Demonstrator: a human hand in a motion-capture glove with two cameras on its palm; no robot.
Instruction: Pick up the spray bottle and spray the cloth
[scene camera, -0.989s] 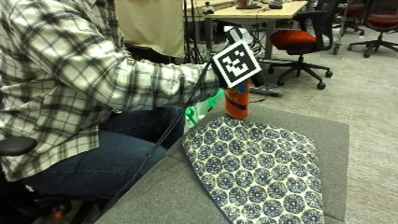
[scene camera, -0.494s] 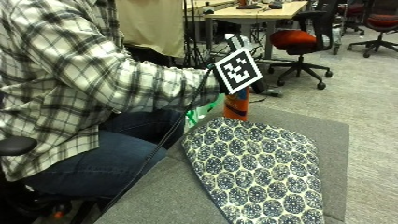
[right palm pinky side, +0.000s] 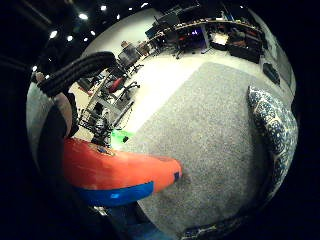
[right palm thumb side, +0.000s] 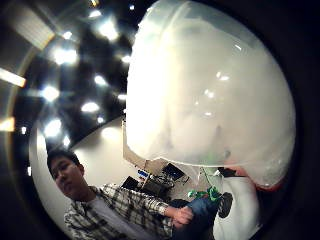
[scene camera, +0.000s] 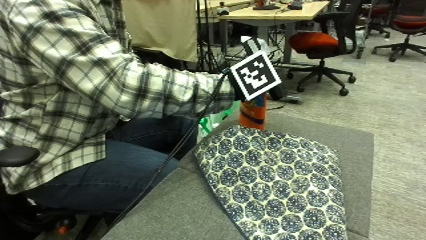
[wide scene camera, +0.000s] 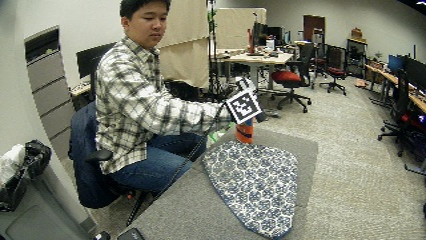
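Note:
In the outside view an orange spray bottle (scene camera: 253, 113) with a blue band stands upright at the far end of the blue-and-white patterned cloth (scene camera: 274, 176), which lies flat on the grey table (scene camera: 166, 215). My gloved right hand (scene camera: 231, 84) is over the bottle's top, mostly hidden. In the little finger side palm view the bottle (right palm pinky side: 116, 172) lies close against the palm with a finger (right palm pinky side: 50, 136) curled beside it, and the cloth (right palm pinky side: 273, 125) lies across the table. The bottle's pale upper part (right palm thumb side: 210, 90) fills the thumb side palm view. Whether the base touches the table is unclear.
A bright green object (scene camera: 212, 122) sits beside the table near the person's knee. The table's far edge (scene camera: 346, 131) is just beyond the bottle. Office chairs (scene camera: 319, 42) and a desk (scene camera: 273, 11) stand on the floor behind.
The hand has sunk a little onto the bottle's top over the last second. Bottle and cloth stay in place.

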